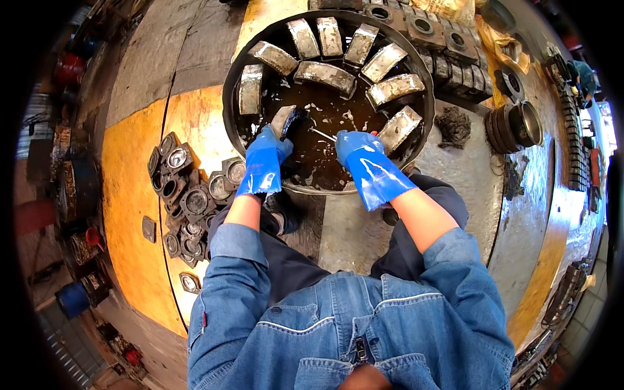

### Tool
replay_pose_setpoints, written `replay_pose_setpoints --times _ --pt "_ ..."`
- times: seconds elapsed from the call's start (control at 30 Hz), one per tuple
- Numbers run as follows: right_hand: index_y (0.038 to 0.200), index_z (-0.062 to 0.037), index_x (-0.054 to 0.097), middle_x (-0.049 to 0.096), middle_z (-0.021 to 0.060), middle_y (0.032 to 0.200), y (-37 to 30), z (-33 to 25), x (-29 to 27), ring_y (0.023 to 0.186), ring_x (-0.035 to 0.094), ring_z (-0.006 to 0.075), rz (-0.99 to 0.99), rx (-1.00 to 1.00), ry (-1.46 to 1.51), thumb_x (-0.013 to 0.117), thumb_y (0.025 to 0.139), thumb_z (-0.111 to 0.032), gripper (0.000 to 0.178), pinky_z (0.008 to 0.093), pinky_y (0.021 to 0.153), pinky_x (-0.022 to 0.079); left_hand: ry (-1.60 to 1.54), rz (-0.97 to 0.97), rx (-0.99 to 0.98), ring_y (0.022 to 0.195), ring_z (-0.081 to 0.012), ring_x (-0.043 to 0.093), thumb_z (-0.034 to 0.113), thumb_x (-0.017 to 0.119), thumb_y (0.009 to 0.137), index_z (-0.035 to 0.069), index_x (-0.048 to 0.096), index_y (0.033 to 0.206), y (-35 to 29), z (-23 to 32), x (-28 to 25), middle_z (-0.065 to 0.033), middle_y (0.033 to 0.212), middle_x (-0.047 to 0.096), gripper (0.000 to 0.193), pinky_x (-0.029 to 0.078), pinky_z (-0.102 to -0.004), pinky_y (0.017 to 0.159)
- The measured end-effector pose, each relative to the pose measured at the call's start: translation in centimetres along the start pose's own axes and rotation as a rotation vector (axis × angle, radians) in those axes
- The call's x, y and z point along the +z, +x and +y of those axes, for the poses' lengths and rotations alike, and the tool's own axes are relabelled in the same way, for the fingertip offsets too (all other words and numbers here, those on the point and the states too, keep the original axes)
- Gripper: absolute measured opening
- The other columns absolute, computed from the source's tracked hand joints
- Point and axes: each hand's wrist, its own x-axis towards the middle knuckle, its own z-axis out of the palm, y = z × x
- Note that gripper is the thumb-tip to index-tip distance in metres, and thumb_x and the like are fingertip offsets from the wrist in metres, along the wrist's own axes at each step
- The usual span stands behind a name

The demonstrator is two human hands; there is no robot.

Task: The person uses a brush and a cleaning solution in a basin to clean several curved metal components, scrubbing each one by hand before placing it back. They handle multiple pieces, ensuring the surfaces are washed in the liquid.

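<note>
We wash metal parts in a basin of dark liquid, with most of the batch apparently done.

About nine grey metal blocks [325, 75] lean around the rim of the round black basin [229, 97] from nine o'clock to four o'clock, looking rinsed; a heap of dirty round parts [192, 201] lies on the floor at eight o'clock, seemingly left to do. Our left hand [265, 159], in a blue glove, grasps one metal piece [283, 120] tilted over the liquid. Our right hand [364, 162], also gloved, closes on a thin metal tool [323, 134] pointing toward ten o'clock; both forearms reach forward from bent knees.
</note>
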Motion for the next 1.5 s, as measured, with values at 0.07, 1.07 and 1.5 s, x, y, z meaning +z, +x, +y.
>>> replay_pose_setpoints --times 0.07,1.07,1.5 --pt "0.116 -0.0054 0.067 0.072 0.0162 0.110 0.5 -0.3 0.9 0.102 0.070 0.0354 0.048 0.021 -0.016 0.047 0.098 -0.021 0.031 0.0501 0.085 0.056 -0.024 0.005 0.016 0.111 -0.0414 0.064 0.036 0.069 0.080 -0.002 0.055 0.124 0.3 -0.5 0.0 -0.0270 0.119 0.066 0.060 0.051 -0.0459 0.095" --pt "0.121 -0.0046 0.064 0.070 0.0176 0.116 0.6 -0.3 1.3 0.107 0.069 0.0355 -0.062 0.028 -0.032 0.054 0.092 -0.014 0.033 0.0509 0.087 0.055 0.077 0.024 0.024 0.115 -0.0410 0.062 0.043 0.066 0.080 0.000 0.050 0.132 -0.2 1.1 0.5 -0.0270 0.123 0.063 0.070 0.051 -0.0456 0.097" --pt "0.127 -0.0059 0.061 0.071 0.0166 0.115 0.3 -0.7 2.3 0.108 0.068 0.0359 0.011 0.071 -0.110 0.048 0.097 -0.017 0.035 0.0517 0.089 0.054 0.073 0.005 0.056 0.115 -0.0392 0.063 0.047 0.066 0.080 0.001 0.052 0.133 0.1 1.2 0.4 -0.0261 0.125 0.063 0.071 0.050 -0.0454 0.098"
